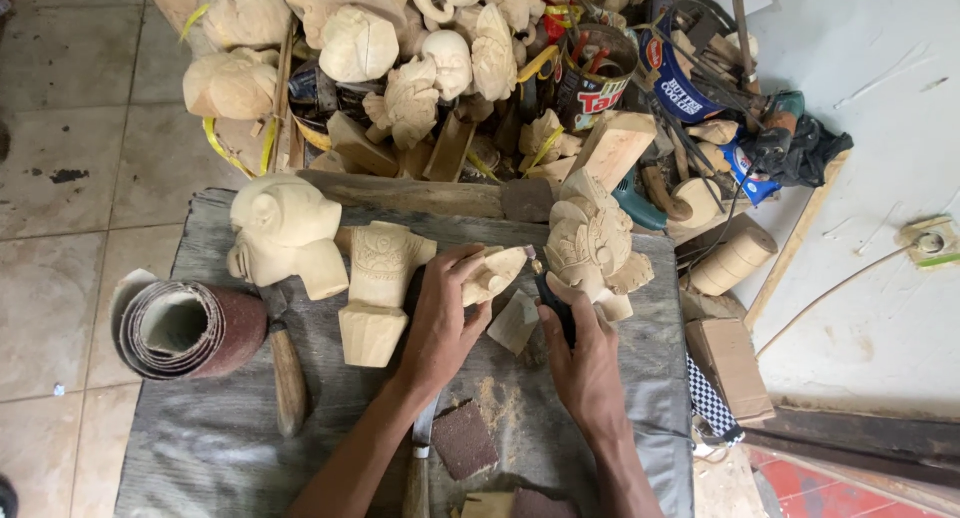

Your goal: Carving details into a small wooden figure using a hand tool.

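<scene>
The left hand has its fingers curled tight around a small pale wood carving, gripping it from below so that the pointed, rounded end sticks out to the right, above the grey cloth that covers the work surface. The right hand is closed around a dark-handled tool, fingers wrapped narrow on the handle, with the tool's tip just beside the carving's end; whether it touches the wood I cannot tell. The carving is unpainted, light cream, with shallow cut grooves on its side. A little sawdust lies on the cloth below the hands. Just right of the carving stands an ornate carved head; to the left stand a carved torso piece and a round-faced wooden head. A roll of sandpaper lies at the cloth's left edge, and a brown sandpaper square lies near the left forearm.
</scene>
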